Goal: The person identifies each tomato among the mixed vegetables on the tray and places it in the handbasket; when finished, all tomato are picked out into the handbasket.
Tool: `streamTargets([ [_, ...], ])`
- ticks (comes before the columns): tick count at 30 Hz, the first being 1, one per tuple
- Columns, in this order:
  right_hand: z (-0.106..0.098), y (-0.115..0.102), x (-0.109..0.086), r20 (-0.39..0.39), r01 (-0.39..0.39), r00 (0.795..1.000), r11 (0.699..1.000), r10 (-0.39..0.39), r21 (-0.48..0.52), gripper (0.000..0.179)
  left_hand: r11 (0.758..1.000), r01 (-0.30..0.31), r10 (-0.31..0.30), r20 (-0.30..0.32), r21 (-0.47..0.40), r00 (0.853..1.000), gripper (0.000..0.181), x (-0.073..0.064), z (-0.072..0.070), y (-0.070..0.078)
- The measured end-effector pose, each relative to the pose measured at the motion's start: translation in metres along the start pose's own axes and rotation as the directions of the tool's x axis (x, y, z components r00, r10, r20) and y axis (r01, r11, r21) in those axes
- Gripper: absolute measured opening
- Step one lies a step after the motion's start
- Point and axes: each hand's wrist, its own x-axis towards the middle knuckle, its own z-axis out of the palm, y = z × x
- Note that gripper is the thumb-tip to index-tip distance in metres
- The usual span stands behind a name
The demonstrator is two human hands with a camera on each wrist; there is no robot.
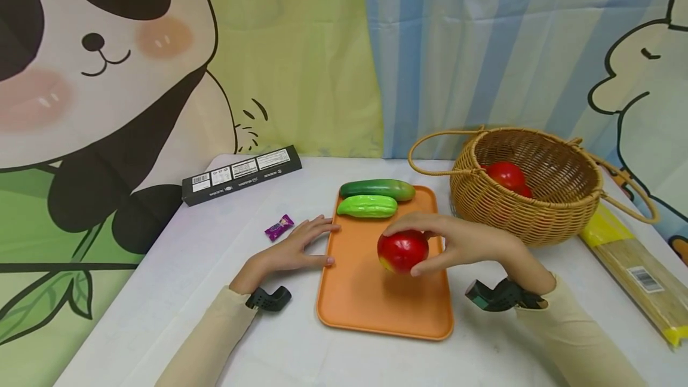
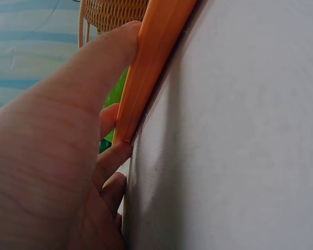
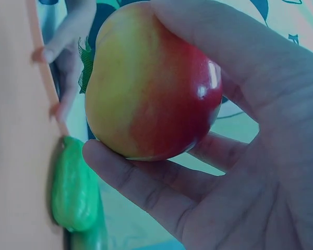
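A red apple with a yellow patch [image 1: 402,252] is held above the orange tray [image 1: 371,309] by my right hand [image 1: 457,240], thumb on one side and fingers on the other. In the right wrist view the apple [image 3: 151,83] shows its yellow-green side. My left hand [image 1: 298,248] touches the tray's left rim, its fingers fairly straight; in the left wrist view the thumb and fingertips meet the tray's edge [image 2: 154,57]. At the tray's far end lie a dark green cucumber [image 1: 376,189] and a light green ridged vegetable [image 1: 368,206].
A wicker basket [image 1: 516,220] with red fruit [image 1: 506,176] inside stands right of the tray, handles sticking out. Beside it lies a yellow-ended packet [image 1: 634,267]. To the left are a black box [image 1: 242,175] and a small purple wrapped sweet [image 1: 279,228]. A printed curtain hangs behind.
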Motion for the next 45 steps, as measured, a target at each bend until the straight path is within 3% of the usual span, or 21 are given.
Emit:
streamTargets([
  [4, -0.008, 0.001, -0.006, -0.041, 0.018, 0.999, 1.000, -0.019, -0.022, 0.059, 1.000, -0.003, 0.003, -0.001, 0.002, 1.000, 0.071, 0.000, 0.001, 0.000],
  [13, -0.023, 0.003, -0.027, -0.128, -0.053, 0.991, 0.999, 0.051, -0.011, 0.058, 1.000, -0.017, 0.017, -0.003, 0.008, 1.000, 0.072, 0.000, 0.000, 0.001],
  [16, -0.028, 0.004, -0.034, -0.152, -0.035, 0.988, 0.999, 0.034, -0.002, 0.059, 1.000, -0.016, 0.016, -0.003, 0.005, 1.000, 0.071, 0.000, 0.000, 0.001],
  [18, -0.031, 0.004, -0.039, -0.181, -0.024, 0.983, 0.998, 0.013, -0.055, 0.060, 1.000, -0.017, 0.017, -0.005, 0.005, 1.000, 0.071, 0.000, 0.000, 0.001],
  [23, -0.038, 0.005, -0.050, -0.254, -0.036, 0.967, 0.978, -0.018, -0.204, 0.064, 1.000, -0.024, 0.024, -0.008, 0.007, 1.000, 0.071, 0.000, 0.000, 0.000],
  [33, -0.045, 0.003, -0.074, -0.354, -0.051, 0.935, 0.985, -0.010, -0.162, 0.072, 0.999, -0.030, 0.030, -0.012, 0.011, 0.999, 0.072, 0.001, 0.000, -0.001],
  [38, -0.048, 0.001, -0.084, -0.421, -0.103, 0.907, 0.972, 0.005, -0.211, 0.074, 0.999, -0.044, 0.044, -0.012, 0.018, 0.999, 0.071, 0.001, 0.000, 0.000],
  [45, -0.053, 0.006, -0.096, -0.451, -0.018, 0.890, 0.980, -0.074, -0.196, 0.078, 0.998, -0.051, 0.052, -0.012, 0.019, 0.999, 0.071, 0.003, 0.001, -0.004],
])
